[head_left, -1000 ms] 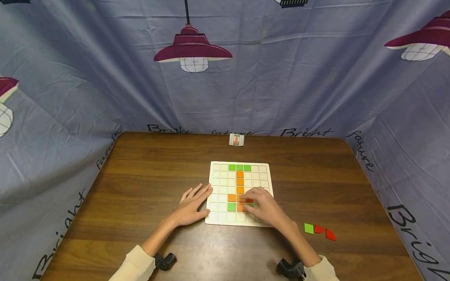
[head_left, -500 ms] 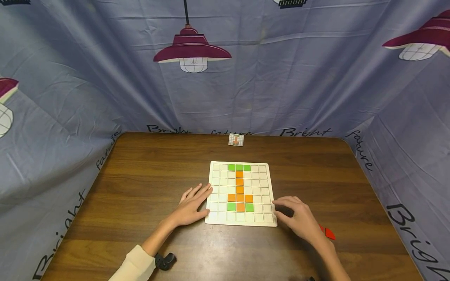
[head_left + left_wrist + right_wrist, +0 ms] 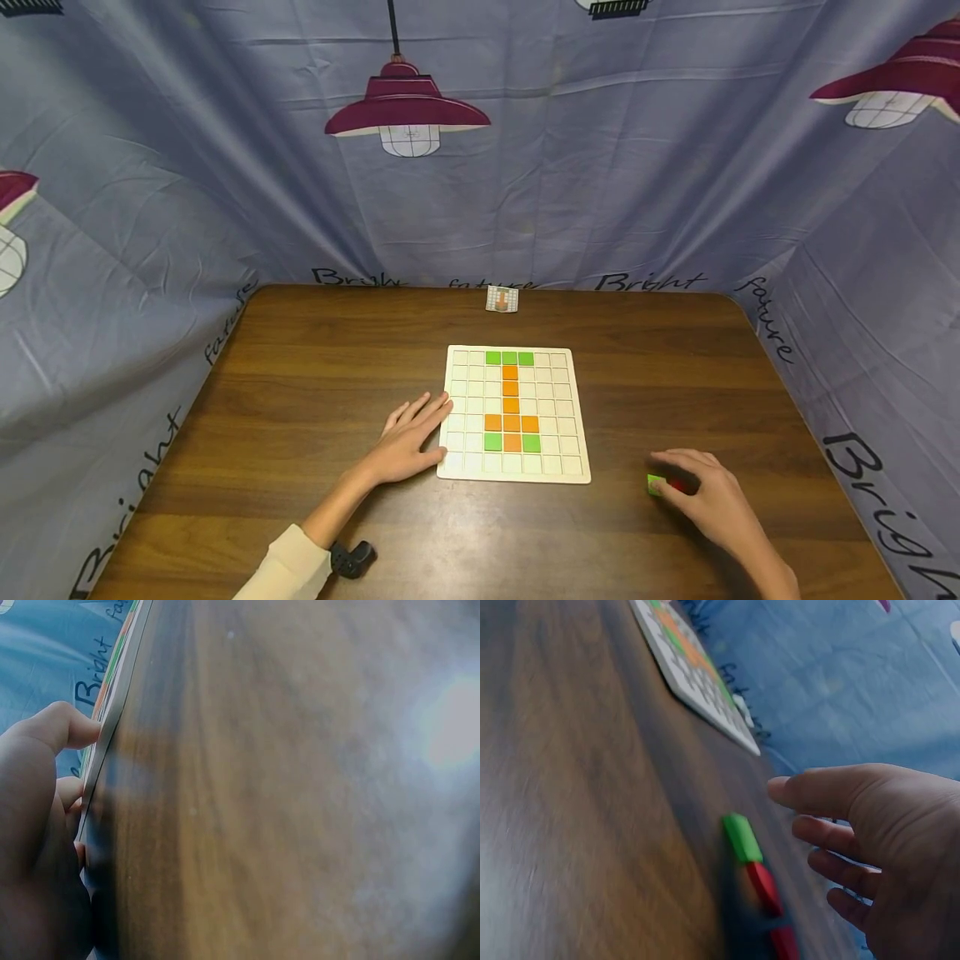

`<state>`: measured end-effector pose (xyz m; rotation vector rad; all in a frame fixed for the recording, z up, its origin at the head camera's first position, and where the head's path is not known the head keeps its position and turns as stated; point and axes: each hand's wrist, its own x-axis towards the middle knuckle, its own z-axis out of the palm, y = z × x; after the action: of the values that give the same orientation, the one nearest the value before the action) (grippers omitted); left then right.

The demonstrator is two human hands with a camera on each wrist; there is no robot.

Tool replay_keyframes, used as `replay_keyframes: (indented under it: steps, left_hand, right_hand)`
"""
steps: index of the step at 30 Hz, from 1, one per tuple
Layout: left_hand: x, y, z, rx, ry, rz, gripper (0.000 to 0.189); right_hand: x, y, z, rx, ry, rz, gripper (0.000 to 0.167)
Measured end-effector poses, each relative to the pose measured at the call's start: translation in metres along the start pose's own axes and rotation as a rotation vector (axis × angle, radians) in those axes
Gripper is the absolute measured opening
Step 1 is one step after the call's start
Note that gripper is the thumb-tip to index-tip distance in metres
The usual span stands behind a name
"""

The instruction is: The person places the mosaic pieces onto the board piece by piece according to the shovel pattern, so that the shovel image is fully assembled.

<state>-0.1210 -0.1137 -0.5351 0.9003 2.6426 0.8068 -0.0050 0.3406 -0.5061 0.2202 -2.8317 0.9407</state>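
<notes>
A cream grid board (image 3: 465, 465) lies on the table with square tiles in its cells. Green tiles (image 3: 509, 358) form a row at the top; an orange column (image 3: 511, 406) runs down to a wider base with a green tile on either side. My left hand (image 3: 407, 443) rests at the board's left edge, fingers spread, fingertips touching the rim. To the right of the board my right hand (image 3: 708, 493) hovers over a loose green tile (image 3: 742, 838), fingers apart and holding nothing. Beside that tile lie two red pieces (image 3: 764, 888), mostly hidden by the hand in the head view.
At the table's far edge lies a small card (image 3: 502, 299) printed with a grid pattern. The brown wooden table (image 3: 337, 350) backs onto a blue-grey curtain (image 3: 525, 192) with printed lamps. A black wrist device (image 3: 352, 559) sits at the left wrist.
My right hand has left the tiles at the lower part of the board and moved right to the loose pieces. A green tile on the board's lower right is now uncovered. The left hand stays put.
</notes>
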Motion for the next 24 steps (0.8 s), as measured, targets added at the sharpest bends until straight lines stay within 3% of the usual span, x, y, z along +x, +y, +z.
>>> replay_keyframes:
  steps: [9, 24]
  left_hand:
    - [0.0, 0.0, 0.0, -0.009, 0.001, -0.003, 0.073]
    - [0.0, 0.002, -0.001, -0.016, 0.006, -0.004, 0.073]
  right_hand:
    - [-0.008, 0.013, 0.001, -0.05, -0.025, -0.001, 0.047]
    - [-0.009, 0.018, 0.01, -0.068, 0.011, -0.043, 0.043]
